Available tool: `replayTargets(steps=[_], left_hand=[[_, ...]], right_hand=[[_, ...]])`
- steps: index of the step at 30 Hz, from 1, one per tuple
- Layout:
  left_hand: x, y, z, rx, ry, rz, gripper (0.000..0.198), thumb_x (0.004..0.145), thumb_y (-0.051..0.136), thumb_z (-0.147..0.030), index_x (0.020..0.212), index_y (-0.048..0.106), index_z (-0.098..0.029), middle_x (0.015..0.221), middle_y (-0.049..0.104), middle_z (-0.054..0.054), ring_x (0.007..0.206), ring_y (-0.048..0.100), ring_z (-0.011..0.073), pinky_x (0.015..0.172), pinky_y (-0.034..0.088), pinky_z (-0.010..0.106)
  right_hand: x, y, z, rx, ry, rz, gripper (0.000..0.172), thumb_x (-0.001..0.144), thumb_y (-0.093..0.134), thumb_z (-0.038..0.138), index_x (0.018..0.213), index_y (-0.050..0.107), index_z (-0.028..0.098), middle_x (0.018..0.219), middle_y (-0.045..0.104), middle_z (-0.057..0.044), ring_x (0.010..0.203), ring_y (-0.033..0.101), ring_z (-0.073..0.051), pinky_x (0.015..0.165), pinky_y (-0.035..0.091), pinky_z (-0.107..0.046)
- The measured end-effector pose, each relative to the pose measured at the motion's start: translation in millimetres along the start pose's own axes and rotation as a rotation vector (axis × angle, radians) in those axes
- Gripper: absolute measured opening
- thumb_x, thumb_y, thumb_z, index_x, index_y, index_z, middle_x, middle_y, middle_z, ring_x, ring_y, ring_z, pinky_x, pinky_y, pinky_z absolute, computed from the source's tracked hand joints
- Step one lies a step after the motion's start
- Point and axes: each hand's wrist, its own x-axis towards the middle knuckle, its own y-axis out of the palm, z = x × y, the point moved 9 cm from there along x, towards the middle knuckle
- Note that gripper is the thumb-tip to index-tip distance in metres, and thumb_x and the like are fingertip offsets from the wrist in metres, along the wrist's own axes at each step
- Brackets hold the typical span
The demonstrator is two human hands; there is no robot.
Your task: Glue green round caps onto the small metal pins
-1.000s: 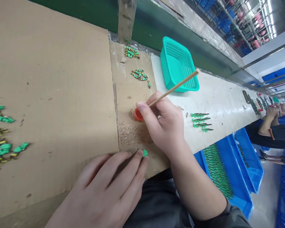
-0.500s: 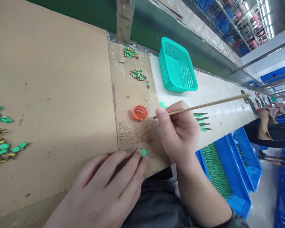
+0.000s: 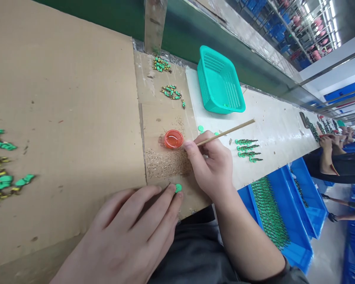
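Observation:
My left hand [image 3: 133, 232] lies palm down at the near edge of the cardboard, its fingertips holding a small green disc [image 3: 178, 188] against the surface. Pinched in my right hand [image 3: 211, 163] is a thin wooden stick [image 3: 227, 130], which slants up to the right. The stick's lower tip is hidden by my thumb. Just left of that thumb stands a small red cup [image 3: 173, 139] with clear-looking liquid in it. Tiny brown grains [image 3: 165, 163] are scattered on the cardboard between the cup and my left hand.
A teal perforated basket [image 3: 221, 104] stands behind my right hand. Green-and-black pieces [image 3: 247, 148] lie in rows on the white surface. Green and yellow pieces [image 3: 0, 183] are heaped far left; small clusters [image 3: 171, 92] lie beyond the cup. Blue bins [image 3: 296, 240] and a co-worker [image 3: 340, 159] are at right.
My right hand has moved left, bringing the stick's lower end closer to the red cup. My left hand and the green disc have stayed nearly in place.

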Motion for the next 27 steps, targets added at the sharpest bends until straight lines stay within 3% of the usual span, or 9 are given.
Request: replayTargets(steps=[3, 6, 12, 27], left_hand=[[-2, 0.8, 5, -0.008, -0.051, 0.01, 0.054, 0.112, 0.066, -0.037, 0.165, 0.071, -0.026, 0.178, 0.067, 0.002, 0.157, 0.061, 0.0359, 0.15, 0.031, 0.055], [-2, -1.4, 4, -0.016, -0.048, -0.019, 0.054, 0.113, 0.066, -0.036, 0.166, 0.072, -0.025, 0.176, 0.069, 0.002, 0.157, 0.062, 0.0355, 0.152, 0.03, 0.054], [-5, 2.0, 5, -0.024, -0.07, -0.007, 0.055, 0.116, 0.066, -0.04, 0.17, 0.07, -0.031, 0.175, 0.069, 0.003, 0.166, 0.059, 0.0345, 0.145, 0.044, 0.055], [-5, 0.8, 5, -0.066, -0.118, -0.012, 0.059, 0.111, 0.075, -0.036, 0.17, 0.07, -0.033, 0.168, 0.074, 0.006, 0.16, 0.066, 0.0372, 0.14, 0.052, 0.06]], right_hand=[[-9, -8, 2, 0.015, 0.008, -0.046, 0.029, 0.116, 0.076, 0.023, 0.089, 0.065, 0.026, 0.077, 0.065, 0.006, 0.064, 0.058, -0.011, 0.062, 0.051, -0.027], [-31, -20, 8, 0.051, 0.057, -0.118, 0.022, 0.118, 0.077, 0.027, 0.098, 0.069, 0.027, 0.079, 0.067, 0.005, 0.064, 0.063, -0.013, 0.062, 0.054, -0.029], [-71, -15, 29, 0.193, 0.062, -0.029, 0.019, 0.116, 0.074, 0.016, 0.1, 0.068, 0.026, 0.079, 0.07, 0.004, 0.066, 0.068, -0.014, 0.061, 0.058, -0.028], [-75, -6, 32, 0.135, 0.023, 0.058, 0.02, 0.116, 0.075, 0.014, 0.102, 0.067, 0.026, 0.083, 0.073, 0.002, 0.071, 0.07, -0.015, 0.067, 0.061, -0.029]])
